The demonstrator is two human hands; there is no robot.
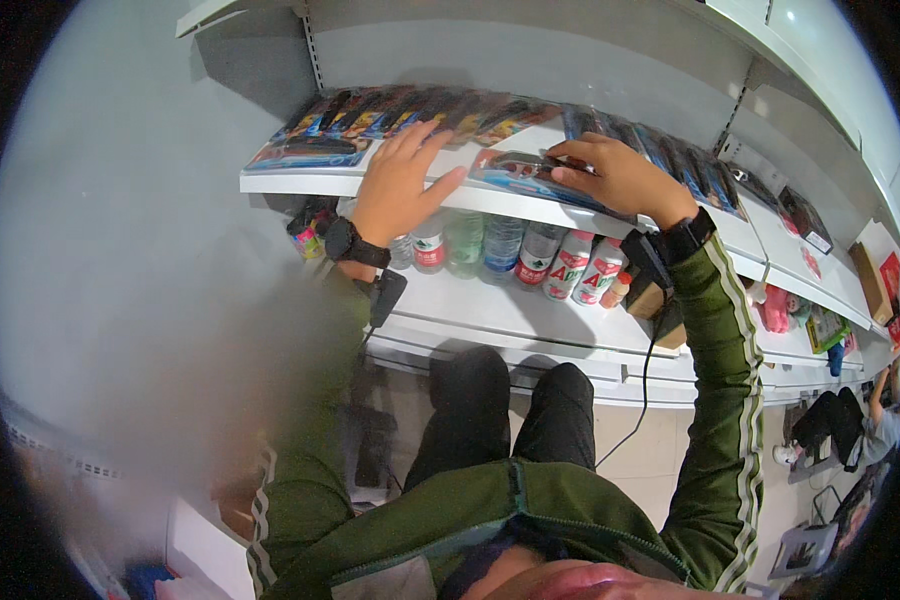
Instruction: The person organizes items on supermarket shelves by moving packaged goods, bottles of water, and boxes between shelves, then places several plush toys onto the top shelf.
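Observation:
My left hand is over the upper shelf's front edge with its fingers spread, holding nothing. Beside it at the left lies a carded blister pack with a long dark item inside. My right hand has its thumb and fingers bent onto another blister pack, which lies along the front edge of the white shelf. That pack has a blue and red card and a dark item whose kind I cannot make out. Behind both hands, similar packs overlap in a row.
On the lower shelf stand several drink bottles, with brown boxes to their right. A black box lies farther right on the upper shelf. From my right wrist hangs a dark cable. Another person is at the far right.

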